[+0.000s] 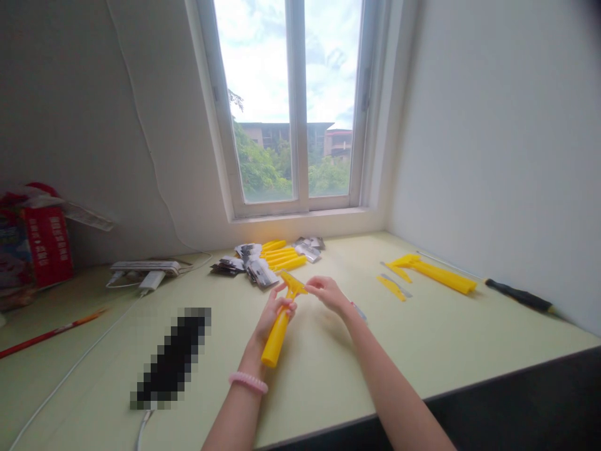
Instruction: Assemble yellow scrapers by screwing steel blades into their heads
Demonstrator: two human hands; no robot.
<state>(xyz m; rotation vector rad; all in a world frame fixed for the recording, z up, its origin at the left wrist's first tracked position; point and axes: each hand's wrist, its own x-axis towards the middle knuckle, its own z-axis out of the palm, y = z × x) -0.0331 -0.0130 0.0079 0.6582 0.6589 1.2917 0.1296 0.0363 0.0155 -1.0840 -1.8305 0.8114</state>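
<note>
My left hand (277,308) is wrapped round the handle of a yellow scraper (276,338), its wide head pointing away from me and its handle end towards me. At the right end of the head, the thumb and finger of my right hand (326,293) are pinched together at its edge. Whether a small part sits between those fingertips is too small to tell. Behind my right wrist lies a small grey and red item (359,310), partly hidden. Beyond my hands is a pile of yellow scrapers (286,258) with grey-and-white packets (261,272) at their heads.
To the right lie another yellow scraper (444,275), a loose yellow blade piece (390,287) and a black-handled screwdriver (519,296). On the left are a power strip (145,269), a red pencil-like stick (51,332), a pixelated dark object (173,357) with a cable, and a red box (47,244).
</note>
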